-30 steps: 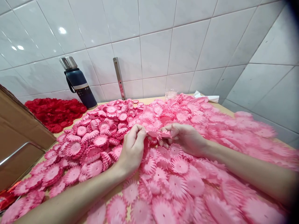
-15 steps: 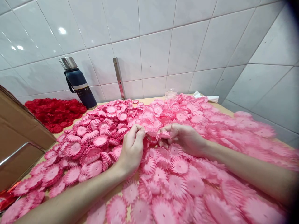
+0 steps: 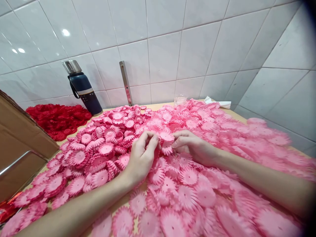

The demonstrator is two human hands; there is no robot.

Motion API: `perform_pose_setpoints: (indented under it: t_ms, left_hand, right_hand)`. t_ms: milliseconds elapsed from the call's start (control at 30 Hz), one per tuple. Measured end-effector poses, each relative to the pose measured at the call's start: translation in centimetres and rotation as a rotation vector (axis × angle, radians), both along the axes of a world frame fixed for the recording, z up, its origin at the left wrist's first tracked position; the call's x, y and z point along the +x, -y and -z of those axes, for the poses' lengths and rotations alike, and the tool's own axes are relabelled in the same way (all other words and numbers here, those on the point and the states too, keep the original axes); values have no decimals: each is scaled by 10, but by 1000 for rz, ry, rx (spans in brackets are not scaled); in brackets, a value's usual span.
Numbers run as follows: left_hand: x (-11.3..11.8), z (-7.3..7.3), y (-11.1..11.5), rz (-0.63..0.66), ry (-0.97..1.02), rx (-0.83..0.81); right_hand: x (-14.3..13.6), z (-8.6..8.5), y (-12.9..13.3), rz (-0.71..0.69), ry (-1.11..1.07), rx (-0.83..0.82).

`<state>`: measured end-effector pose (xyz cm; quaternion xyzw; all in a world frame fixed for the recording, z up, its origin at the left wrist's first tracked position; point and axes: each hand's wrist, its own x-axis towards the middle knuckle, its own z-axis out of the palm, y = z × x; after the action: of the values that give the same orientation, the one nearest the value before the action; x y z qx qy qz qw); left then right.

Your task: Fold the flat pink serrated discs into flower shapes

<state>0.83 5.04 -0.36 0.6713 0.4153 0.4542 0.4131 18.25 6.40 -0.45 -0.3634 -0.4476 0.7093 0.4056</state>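
"Plainly, both hands are occupied; what is being gripped, and where?"

"One pink scalloped disc (image 3: 166,136), well nearer than the bottle (image 3: 86,93) and to its right. Its left edge seems pinched in the left hand (image 3: 144,154); the opposite edge appears to be nipped in the right hand (image 3: 195,148), though the exact contact cannot be made out."

"Why by the edges?"

"Presumably so that the face is left uncovered and the thin petals are not crushed."

"And the pink heap (image 3: 190,175)?"

"It is spread over the table (image 3: 234,115), in front of the bottle and out to its right, probably so that pieces can be reached by either hand."

"The red heap (image 3: 59,119)?"

"That is set just left of the bottle, apparently so that the colours are not mixed. The bottle itself is stood near the tiled wall (image 3: 163,56), likely to be clear of the arms."

"The cardboard box (image 3: 22,131)?"

"It is placed nearer than the bottle, to its left; why cannot be told."
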Motion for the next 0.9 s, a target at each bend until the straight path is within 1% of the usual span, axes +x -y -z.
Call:
perform_pose_setpoints:
  t_ms: [200,367,533,633,900]
  left_hand:
    - [0,-3,0,23,-37,35]
    - [1,-4,2,51,-45,38]
    - [1,-6,3,84,-78,45]
    - [1,-6,3,83,-103,56]
    - [1,-7,2,73,-139,80]
  right_hand:
    - [-1,1,-1,-4,-1,24]
    - [-1,2,-1,22,34,19]
    - [0,2,0,0,-17,8]
    - [-1,2,0,29,-12,3]
    - [-2,1,0,52,22,-20]
